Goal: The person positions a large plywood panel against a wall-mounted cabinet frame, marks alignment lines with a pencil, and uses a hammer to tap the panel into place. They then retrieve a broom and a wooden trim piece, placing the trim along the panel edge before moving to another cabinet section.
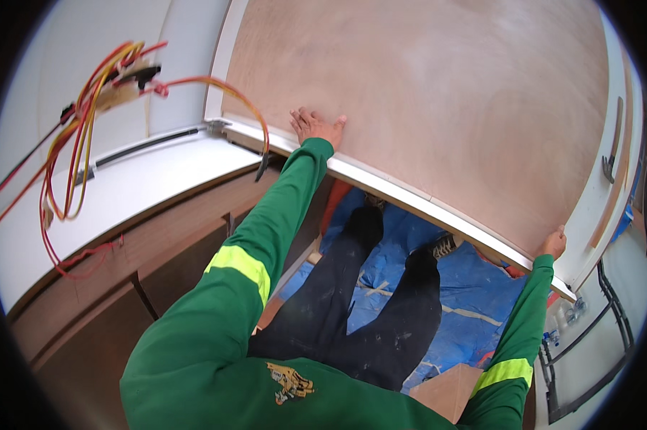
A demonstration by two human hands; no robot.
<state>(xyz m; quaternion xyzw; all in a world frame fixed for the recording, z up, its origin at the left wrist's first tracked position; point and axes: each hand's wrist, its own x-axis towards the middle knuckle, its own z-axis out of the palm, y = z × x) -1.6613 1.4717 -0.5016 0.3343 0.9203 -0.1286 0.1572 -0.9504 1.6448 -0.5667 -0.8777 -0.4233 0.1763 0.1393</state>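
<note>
A large brown wooden panel [417,107] with a white front edge spans the space in front of me, level with my hands. My left hand [316,127] lies on the panel near its front left, fingers spread and palm down. At the front right corner my right hand [553,244] is closed around the panel's edge, its fingers partly hidden. Both arms reach forward, well apart, in green sleeves with yellow bands.
Red and yellow wires [87,136] hang at the left above a white ledge [166,172]. A dark, hammer-like tool [611,154] lies along the right side. Blue sheeting [474,287] covers the floor around my feet. Black cables [610,301] run down the right wall.
</note>
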